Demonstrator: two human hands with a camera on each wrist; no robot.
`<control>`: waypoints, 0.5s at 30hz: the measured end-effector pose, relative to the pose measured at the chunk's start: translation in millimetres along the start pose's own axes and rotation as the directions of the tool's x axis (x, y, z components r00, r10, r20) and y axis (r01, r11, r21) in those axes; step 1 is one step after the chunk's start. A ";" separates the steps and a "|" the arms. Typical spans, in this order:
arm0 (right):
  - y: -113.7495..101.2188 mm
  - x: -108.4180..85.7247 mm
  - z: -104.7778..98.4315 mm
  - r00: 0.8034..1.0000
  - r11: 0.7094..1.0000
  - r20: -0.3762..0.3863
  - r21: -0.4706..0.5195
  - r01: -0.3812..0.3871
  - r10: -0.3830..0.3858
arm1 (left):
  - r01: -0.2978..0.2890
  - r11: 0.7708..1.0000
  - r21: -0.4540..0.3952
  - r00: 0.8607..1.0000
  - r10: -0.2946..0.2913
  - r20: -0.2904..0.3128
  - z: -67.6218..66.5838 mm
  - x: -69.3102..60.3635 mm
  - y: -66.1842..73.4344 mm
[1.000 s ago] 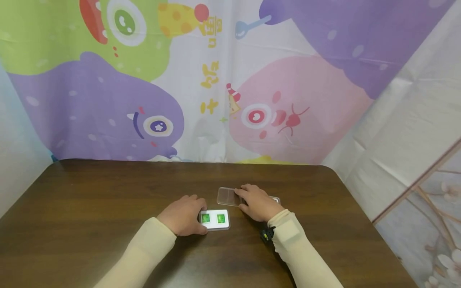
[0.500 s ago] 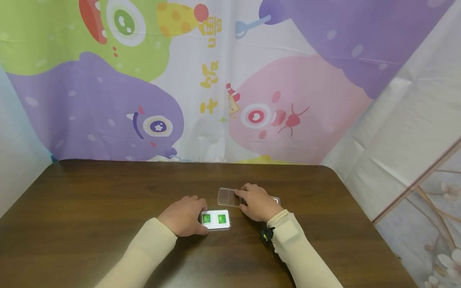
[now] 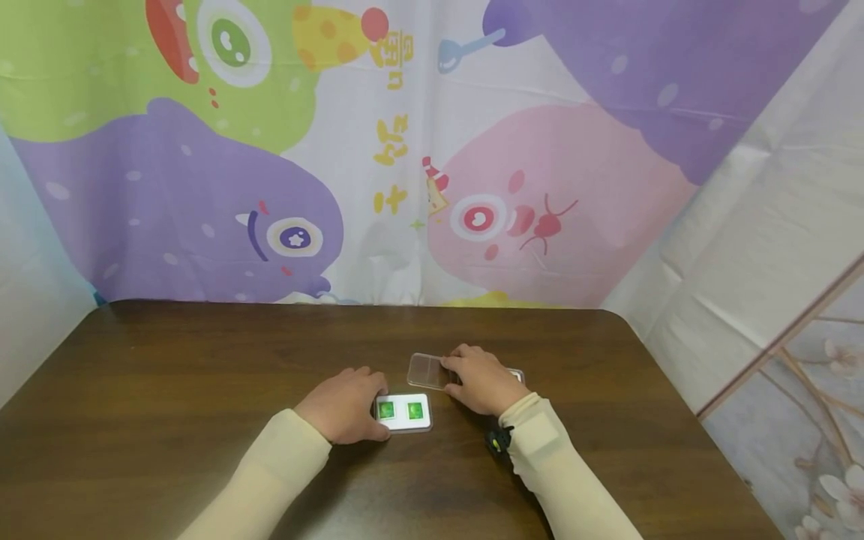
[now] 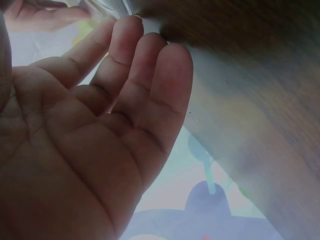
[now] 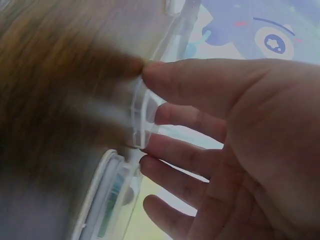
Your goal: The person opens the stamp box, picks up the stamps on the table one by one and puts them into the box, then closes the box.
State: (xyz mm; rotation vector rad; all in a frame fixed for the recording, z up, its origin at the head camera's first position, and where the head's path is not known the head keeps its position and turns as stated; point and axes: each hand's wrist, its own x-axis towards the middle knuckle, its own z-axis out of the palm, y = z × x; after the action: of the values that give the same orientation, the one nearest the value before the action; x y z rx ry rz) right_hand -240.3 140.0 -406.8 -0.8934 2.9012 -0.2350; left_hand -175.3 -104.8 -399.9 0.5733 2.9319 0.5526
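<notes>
A white flat case with two green squares on its face lies on the table in the head view. My left hand holds its left end, thumb on the near edge and fingers at the far edge. To the right and farther back lies a clear plastic lid. My right hand spans the lid's right end, which it hides; the right wrist view shows thumb and fingers on opposite edges of the clear lid. A second case shows only a corner beyond the right hand; its side has some green.
The brown wooden table carries everything. Behind it hangs a cartoon-printed cloth, and a pale cloth hangs at the right. A black strap sits at the right wrist.
Almost nothing differs. Both hands stay on the case and the lid, with only a very slight shift of the view.
</notes>
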 end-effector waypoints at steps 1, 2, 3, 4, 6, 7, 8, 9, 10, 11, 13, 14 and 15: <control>-0.5 0.0 -0.5 1.000 1.000 0.004 0.001 -0.006 0.006 | -0.001 1.000 0.000 1.000 0.001 -0.002 0.0 0.2 -0.3; -1.0 0.0 -0.9 1.000 1.000 0.007 0.002 -0.012 0.012 | -0.002 1.000 0.000 1.000 0.002 -0.001 0.2 0.4 -0.2; -1.2 0.2 -1.2 1.000 1.000 0.010 0.002 -0.016 0.016 | -0.003 1.000 0.000 1.000 0.003 -0.001 0.2 0.5 -0.3; -1.3 0.4 -1.1 1.000 1.000 0.013 -0.002 -0.017 0.017 | -0.004 1.000 0.001 1.000 0.004 -0.001 0.2 0.6 -0.4; -1.6 0.6 -1.2 1.000 1.000 0.016 -0.006 -0.019 0.019 | -0.002 1.000 0.003 1.000 0.002 0.000 -0.5 0.6 -0.2; -1.5 0.7 -1.0 1.000 1.000 0.017 -0.009 -0.019 0.019 | -0.001 1.000 0.002 1.000 0.001 0.000 -0.8 0.5 0.0; -1.3 0.8 -0.8 1.000 1.000 0.016 -0.011 -0.017 0.018 | 0.000 1.000 0.001 1.000 0.000 0.002 -0.8 0.4 0.3; -1.0 0.8 -0.6 1.000 1.000 0.016 -0.014 -0.016 0.016 | 0.000 1.000 0.001 1.000 0.000 0.001 -0.9 0.5 0.2; -1.1 1.0 -0.4 1.000 1.000 0.015 -0.018 -0.015 0.015 | 0.002 1.000 0.001 1.000 -0.002 0.001 -0.8 0.3 0.2; -1.1 1.3 -0.4 1.000 1.000 0.015 -0.020 -0.015 0.015 | 0.003 1.000 0.000 1.000 -0.003 0.001 -0.8 0.1 0.2; -1.3 1.7 -0.4 1.000 1.000 0.015 -0.023 -0.017 0.017 | 0.004 1.000 -0.002 1.000 -0.004 0.000 0.0 0.2 -0.2; -1.5 1.9 -0.5 1.000 1.000 0.014 -0.022 -0.019 0.019 | 0.003 1.000 -0.003 1.000 -0.003 -0.001 0.2 0.2 -0.3; -1.8 2.0 -0.5 1.000 1.000 0.014 -0.022 -0.021 0.022 | 0.002 1.000 -0.003 1.000 -0.002 -0.001 0.4 0.2 -0.4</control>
State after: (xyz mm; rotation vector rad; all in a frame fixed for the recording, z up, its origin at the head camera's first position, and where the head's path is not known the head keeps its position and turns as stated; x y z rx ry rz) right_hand -241.1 137.4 -406.0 -0.8629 2.9039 -0.1952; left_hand -175.5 -104.9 -400.4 0.5700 2.9319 0.5568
